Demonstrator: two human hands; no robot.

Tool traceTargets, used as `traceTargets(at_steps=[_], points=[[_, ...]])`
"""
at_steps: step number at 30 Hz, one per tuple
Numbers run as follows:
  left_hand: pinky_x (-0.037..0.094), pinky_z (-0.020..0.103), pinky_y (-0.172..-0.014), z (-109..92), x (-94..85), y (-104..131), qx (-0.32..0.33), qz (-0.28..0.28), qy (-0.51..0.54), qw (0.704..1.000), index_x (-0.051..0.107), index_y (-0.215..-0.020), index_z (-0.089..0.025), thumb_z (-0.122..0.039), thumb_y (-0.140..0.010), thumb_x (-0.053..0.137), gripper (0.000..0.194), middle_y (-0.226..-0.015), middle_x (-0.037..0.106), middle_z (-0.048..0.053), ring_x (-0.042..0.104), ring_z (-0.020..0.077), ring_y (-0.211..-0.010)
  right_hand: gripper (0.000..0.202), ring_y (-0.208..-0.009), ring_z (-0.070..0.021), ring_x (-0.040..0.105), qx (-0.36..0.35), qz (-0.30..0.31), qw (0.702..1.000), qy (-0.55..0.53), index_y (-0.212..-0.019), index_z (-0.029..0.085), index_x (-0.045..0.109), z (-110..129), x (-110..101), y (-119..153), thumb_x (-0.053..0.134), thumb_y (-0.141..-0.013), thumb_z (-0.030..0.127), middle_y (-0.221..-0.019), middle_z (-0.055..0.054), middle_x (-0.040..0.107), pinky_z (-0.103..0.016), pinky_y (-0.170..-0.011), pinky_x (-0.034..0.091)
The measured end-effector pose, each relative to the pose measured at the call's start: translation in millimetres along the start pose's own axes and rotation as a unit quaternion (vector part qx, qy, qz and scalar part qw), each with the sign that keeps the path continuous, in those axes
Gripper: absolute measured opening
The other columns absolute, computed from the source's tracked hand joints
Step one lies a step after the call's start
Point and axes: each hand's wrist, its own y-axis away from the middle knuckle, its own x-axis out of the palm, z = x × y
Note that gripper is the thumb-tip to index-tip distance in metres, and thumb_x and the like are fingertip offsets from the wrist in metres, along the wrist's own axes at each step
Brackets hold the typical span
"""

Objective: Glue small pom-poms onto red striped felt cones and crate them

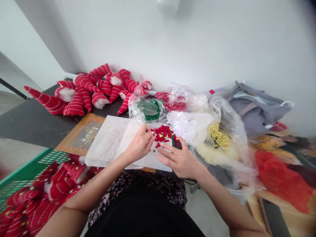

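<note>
Small red pompoms (163, 131), mixed with some yellow, white and green ones, lie in a loose pile on white paper (143, 161). My left hand (140, 144) is at the pile's left edge, its thumb and fingers pinched together; whatever they hold is too small or hidden to make out. My right hand (181, 161) rests low over the right side of the paper, fingers spread, just in front of the pile. A single green pompom (154, 151) lies between the two hands.
Stuffed red striped cones (81, 95) are heaped at the back left. Plastic bags hold green (150, 110), white (181, 126) and yellow pompoms (218, 135). A green basket (27, 169) of more cones stands lower left. A wooden frame (74, 135) adjoins the paper; a phone (275, 217) lies lower right.
</note>
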Motion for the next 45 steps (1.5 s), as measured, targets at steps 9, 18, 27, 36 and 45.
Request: traceTargets(at_steps=[9, 18, 27, 36, 45], points=[[0.052, 0.032, -0.077, 53, 7.2, 12, -0.16, -0.12, 0.007, 0.98, 0.049, -0.061, -0.022, -0.041, -0.099, 0.064, 0.044, -0.081, 0.055, 0.003, 0.057, 0.0177, -0.075, 0.053, -0.154, -0.0241, 0.051, 0.133, -0.144, 0.973, -0.126, -0.152, 0.023, 0.046, -4, 6, 16, 0.051, -0.099, 0.018, -0.143, -0.011, 0.074, -0.059, -0.135, 0.017], [0.053, 0.032, -0.071, -13, 1.7, 5, -0.133, 0.062, 0.3, 0.943, 0.082, -0.101, -0.016, -0.051, -0.096, 0.072, 0.037, -0.091, 0.081, 0.011, 0.069, 0.0193, -0.078, 0.038, -0.155, -0.0225, 0.05, 0.078, -0.124, 0.989, -0.017, -0.131, 0.028, 0.06, 2, 8, 11, 0.057, -0.097, 0.013, -0.139, -0.006, 0.077, -0.065, -0.136, 0.007], [0.042, 0.025, -0.058, -12, 2.9, -3, -0.178, 0.089, 0.317, 0.927, 0.074, -0.072, -0.015, -0.039, -0.084, 0.079, 0.028, -0.066, 0.07, 0.003, 0.056, 0.0119, -0.06, 0.025, -0.162, -0.0182, 0.037, 0.024, -0.069, 0.995, 0.063, -0.105, 0.03, 0.07, -4, -7, 6, 0.06, -0.096, 0.009, -0.141, 0.003, 0.076, -0.062, -0.136, -0.01], [0.04, 0.024, -0.056, -15, 3.2, -3, -0.182, 0.064, 0.333, 0.923, 0.068, -0.073, -0.016, -0.042, -0.087, 0.075, 0.03, -0.064, 0.063, 0.0, 0.051, 0.0107, -0.059, 0.025, -0.169, -0.0174, 0.015, 0.028, -0.081, 0.994, 0.068, -0.102, 0.03, 0.071, -3, -2, 4, 0.059, -0.096, 0.008, -0.146, 0.008, 0.073, -0.066, -0.135, -0.012], [0.052, 0.029, -0.068, -23, 3.6, 5, -0.157, -0.005, 0.295, 0.943, 0.075, -0.089, -0.017, -0.046, -0.09, 0.078, 0.029, -0.083, 0.076, 0.007, 0.065, 0.0162, -0.073, 0.019, -0.169, -0.0173, 0.019, 0.069, -0.097, 0.99, 0.078, -0.102, 0.029, 0.07, 1, 1, 7, 0.06, -0.1, 0.014, -0.145, 0.005, 0.074, -0.065, -0.136, -0.01]])
